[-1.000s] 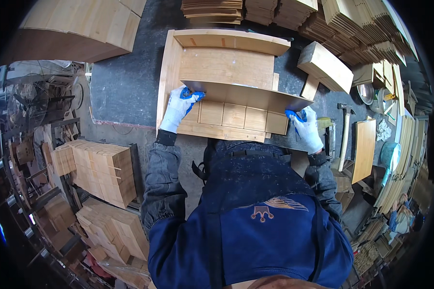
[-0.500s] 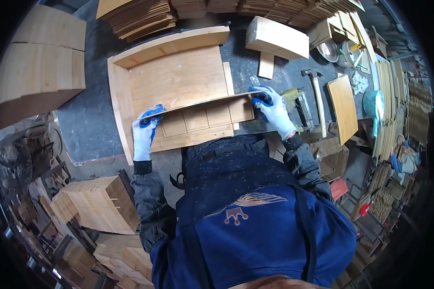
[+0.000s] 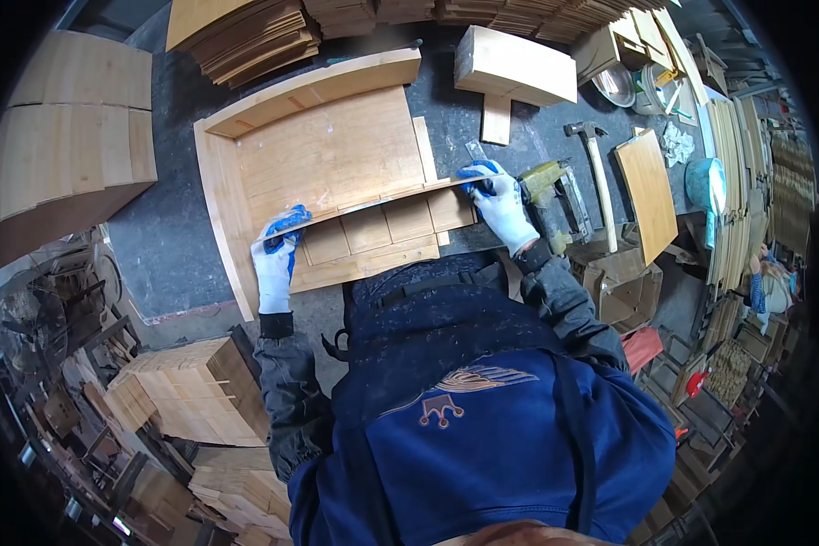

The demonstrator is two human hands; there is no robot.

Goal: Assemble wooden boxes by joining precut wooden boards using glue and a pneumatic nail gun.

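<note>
My left hand (image 3: pixel 276 265) and my right hand (image 3: pixel 502 215), both in white gloves with blue grip coating, pinch the two ends of a thin wooden panel (image 3: pixel 369 205). I see the panel nearly edge-on, tilted up across a wooden box frame (image 3: pixel 217 187) on the dark workbench. Beyond the panel lies the frame's flat wooden bottom (image 3: pixel 337 136). On the near side, several small wooden pieces (image 3: pixel 367 230) sit in a row behind the front rail (image 3: pixel 373 262). Fingertips of both hands are partly hidden by the panel.
To the right of my right hand lie a green nail gun (image 3: pixel 548 187), a claw hammer (image 3: pixel 596 173) and a loose board (image 3: pixel 647 193). A pale wooden block (image 3: pixel 519 65) stands at the back. Stacked boards (image 3: pixel 250 36) line the far edge; box stacks (image 3: pixel 73 150) stand left.
Both hands keep hold of the panel, which has shifted slightly within the frame, its left end now a little nearer me. The whole view has moved slightly.
</note>
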